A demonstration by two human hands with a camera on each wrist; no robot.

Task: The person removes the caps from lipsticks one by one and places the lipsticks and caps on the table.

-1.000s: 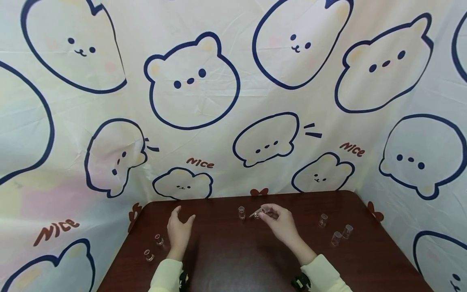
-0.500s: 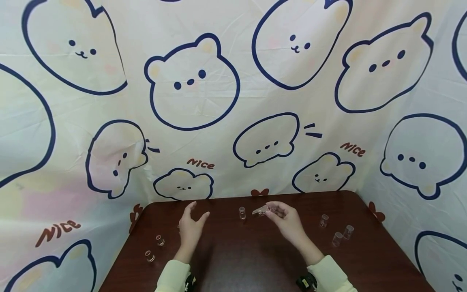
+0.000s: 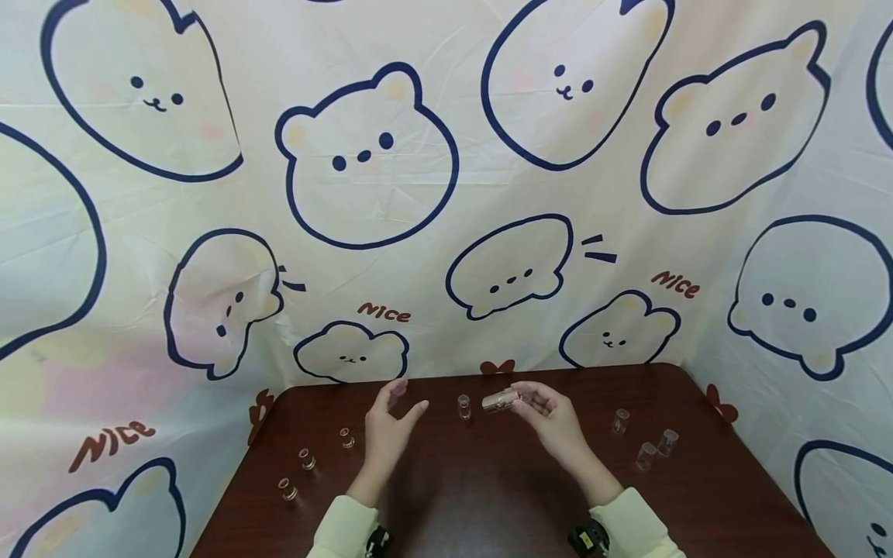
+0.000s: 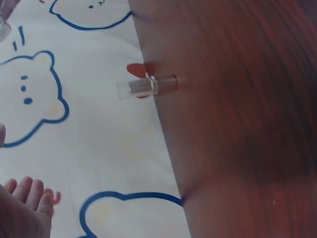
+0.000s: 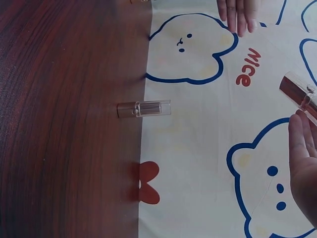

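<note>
My right hand (image 3: 551,418) pinches a lipstick tube (image 3: 498,401) with a clear cap between thumb and fingers, lying nearly level above the table's back part. In the right wrist view this lipstick tube (image 5: 297,91) shows a shiny metallic base. A second capped lipstick tube (image 3: 463,408) stands upright on the table between the hands; the right wrist view shows that standing tube (image 5: 143,108) sideways. My left hand (image 3: 389,438) hovers left of it, thumb and fingers spread, holding nothing. Its fingers also appear low in the left wrist view, where the left hand (image 4: 27,208) is partly cut off.
On the left of the dark wooden table (image 3: 488,496) stand three short tube bases, the nearest base (image 3: 287,489) closest to the left edge. Three clear caps stand at right, among them one cap (image 3: 621,421). A patterned cloth (image 3: 363,271) hangs behind the table.
My left hand has moved right, toward the standing lipstick tube, leaving a base on the left in view. My right hand has lifted slightly and turned the held lipstick tube nearly level.
</note>
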